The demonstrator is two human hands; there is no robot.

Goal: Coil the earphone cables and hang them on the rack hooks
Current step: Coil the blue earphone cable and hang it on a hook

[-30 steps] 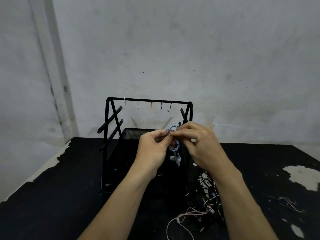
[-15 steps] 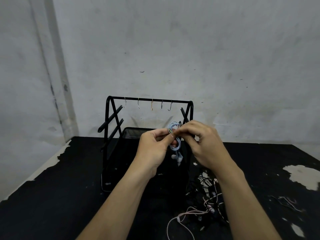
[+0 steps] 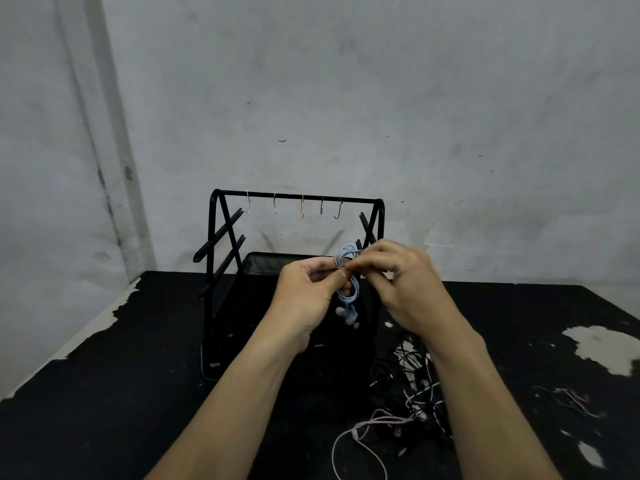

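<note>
While each hand (image 3: pixel 304 292) (image 3: pixel 408 289) pinches the coiled earphone (image 3: pixel 348 292), tangled cables (image 3: pixel 412 396) lie beside the rack (image 3: pixel 294 196).

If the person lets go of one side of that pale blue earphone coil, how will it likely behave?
The pale blue coil is probably floppy: its loops sag below the left hand and right hand, earbuds dangling. It looks light, held by a fingertip pinch. Unsecured, it may spring loose like the tangled cables.

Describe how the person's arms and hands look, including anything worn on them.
Both forearms are bare up to the frame's bottom edge: no sleeves show. The left hand and right hand wear no gloves, and no watch, bracelet or ring is visible on wrists or fingers. No markings can be made out.
</note>
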